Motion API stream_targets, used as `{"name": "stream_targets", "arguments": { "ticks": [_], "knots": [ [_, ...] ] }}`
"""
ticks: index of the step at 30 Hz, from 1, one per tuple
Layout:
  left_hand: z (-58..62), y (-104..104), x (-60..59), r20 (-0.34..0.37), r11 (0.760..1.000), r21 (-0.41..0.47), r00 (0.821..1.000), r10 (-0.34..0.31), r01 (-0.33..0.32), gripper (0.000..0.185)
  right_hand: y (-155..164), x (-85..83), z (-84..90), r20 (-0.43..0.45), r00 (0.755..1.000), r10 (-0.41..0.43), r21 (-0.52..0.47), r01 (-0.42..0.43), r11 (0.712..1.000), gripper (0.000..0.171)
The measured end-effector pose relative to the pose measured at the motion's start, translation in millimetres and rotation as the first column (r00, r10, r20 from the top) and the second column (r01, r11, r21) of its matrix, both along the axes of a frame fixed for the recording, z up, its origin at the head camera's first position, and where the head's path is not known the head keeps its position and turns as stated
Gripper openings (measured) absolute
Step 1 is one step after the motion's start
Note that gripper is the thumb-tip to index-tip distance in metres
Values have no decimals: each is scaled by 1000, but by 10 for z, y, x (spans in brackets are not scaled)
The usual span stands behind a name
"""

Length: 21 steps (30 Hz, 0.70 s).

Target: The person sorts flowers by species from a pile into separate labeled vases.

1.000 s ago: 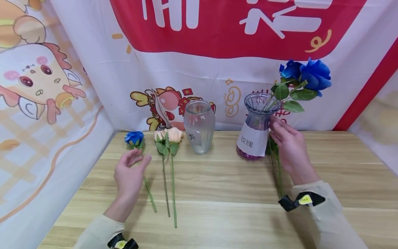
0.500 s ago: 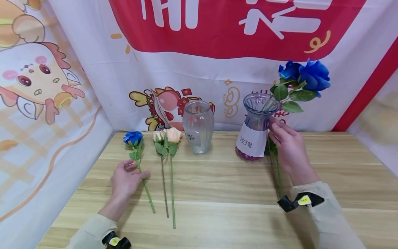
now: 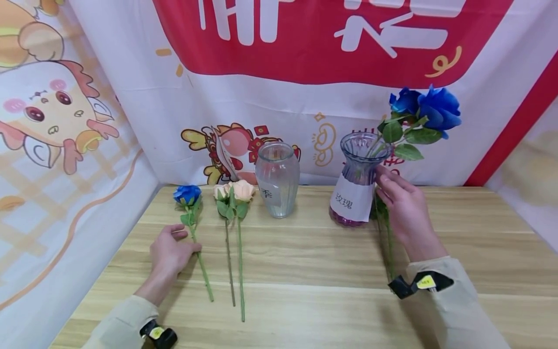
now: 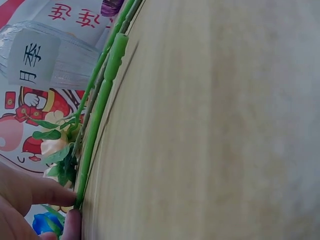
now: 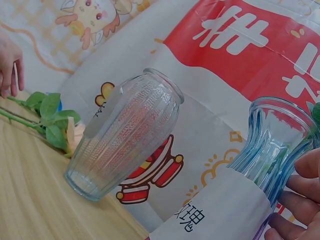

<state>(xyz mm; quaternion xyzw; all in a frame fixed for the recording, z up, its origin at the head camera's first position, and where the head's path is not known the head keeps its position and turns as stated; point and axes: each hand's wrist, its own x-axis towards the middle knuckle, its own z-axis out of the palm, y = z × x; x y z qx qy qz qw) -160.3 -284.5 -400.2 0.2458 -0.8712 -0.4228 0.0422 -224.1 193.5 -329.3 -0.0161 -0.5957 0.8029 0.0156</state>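
In the head view, my left hand [image 3: 171, 249] is at the stem of a blue rose [image 3: 187, 195] lying on the table. The left wrist view shows thumb and finger pinching its green stem [image 4: 97, 120]. My right hand [image 3: 405, 213] rests its fingertips against the side of a flared glass vase [image 3: 364, 167] with a white handwritten label and purple base. Two blue roses [image 3: 438, 111] stand in that vase, leaning right. Between the hands lie two pale peach roses [image 3: 241, 191], beside a rounded clear glass vase [image 3: 279, 182] with a small label.
Green stems [image 3: 385, 242] and leaves lie on the wooden table [image 3: 305, 286] beside the flared vase, partly hidden by the right hand. A printed red and white cloth [image 3: 301, 106] hangs right behind the table's back edge, and another patterned cloth [image 3: 56, 194] borders the left side.
My left hand has come down from near the blue bloom to the middle of its stem and closed its fingertips there. The right hand stays against the vase.
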Motion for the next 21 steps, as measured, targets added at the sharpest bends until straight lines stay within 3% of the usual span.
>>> {"name": "stream_targets", "arguments": {
  "ticks": [9, 13, 16, 21],
  "knots": [
    [42, -37, 11, 4, 1000, 24, 1000, -1, 1, 75, -4, 7, 11, -2, 1000, -10, -19, 9, 1000, 66],
    [57, -68, 3, 24, 994, 107, 1000, -14, 12, 64, -3, 4, 11, 6, 1000, -11, -10, 11, 1000, 64],
    [71, -68, -15, 21, 974, 225, 999, -29, 24, 59, 1, 0, 11, 10, 1000, -8, -5, 8, 1000, 63],
    [131, 9, -70, -40, 920, 387, 998, -42, 55, 57, 0, -3, 17, 10, 1000, 1, -1, -1, 1000, 62]
  ]
}}
